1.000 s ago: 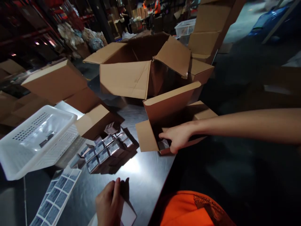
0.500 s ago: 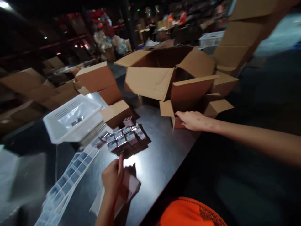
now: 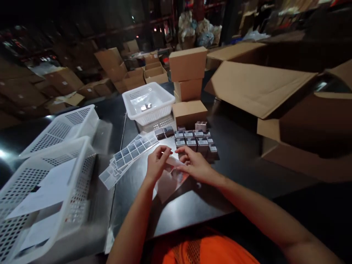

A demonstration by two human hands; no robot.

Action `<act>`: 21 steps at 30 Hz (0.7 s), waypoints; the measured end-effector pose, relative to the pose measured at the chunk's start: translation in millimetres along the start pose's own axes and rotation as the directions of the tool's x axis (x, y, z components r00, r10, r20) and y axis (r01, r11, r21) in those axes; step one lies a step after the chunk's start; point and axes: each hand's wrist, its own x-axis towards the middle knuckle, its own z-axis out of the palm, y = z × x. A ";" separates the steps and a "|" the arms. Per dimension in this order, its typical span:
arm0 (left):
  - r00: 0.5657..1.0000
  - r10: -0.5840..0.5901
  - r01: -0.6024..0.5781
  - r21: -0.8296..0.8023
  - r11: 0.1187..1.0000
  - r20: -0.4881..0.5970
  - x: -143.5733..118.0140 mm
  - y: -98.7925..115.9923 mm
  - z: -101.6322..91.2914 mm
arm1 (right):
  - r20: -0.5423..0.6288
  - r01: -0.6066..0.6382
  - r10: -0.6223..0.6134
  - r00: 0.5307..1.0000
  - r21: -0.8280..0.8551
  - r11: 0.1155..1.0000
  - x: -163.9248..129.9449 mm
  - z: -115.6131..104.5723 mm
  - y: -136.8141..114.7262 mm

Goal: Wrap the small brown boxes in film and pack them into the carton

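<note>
Pinching a clear plastic bag [image 3: 172,176] at its far edge, the left hand [image 3: 157,165] and right hand [image 3: 195,165] grip it flat on the dark tabletop [image 3: 242,161], its long axis running near-left to far-right. Just beyond stand small labelled boxes [image 3: 196,141]; label sheets [image 3: 129,156] lie left.

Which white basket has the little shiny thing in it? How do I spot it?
Find the stack of closed brown boxes at the table's far end. The white basket sits just left of them. Unlike the two nearer baskets, it holds a clear bag with something small and shiny.
</note>
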 end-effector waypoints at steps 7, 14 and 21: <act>0.974 0.024 0.092 -0.495 0.864 0.224 -2.9 -28.0 -34.8 | -0.121 0.061 -0.075 0.990 -0.111 0.992 -2.3 8.1 3.7; 0.964 -0.124 0.205 -0.367 0.907 0.233 -8.7 -23.7 -29.8 | -0.249 -0.085 0.060 0.967 -0.089 0.992 -11.1 8.7 16.2; 0.942 -0.212 0.284 -0.278 0.918 0.262 -11.3 -18.3 -38.8 | 0.038 -0.182 0.178 0.983 0.226 0.957 -12.6 -6.2 8.4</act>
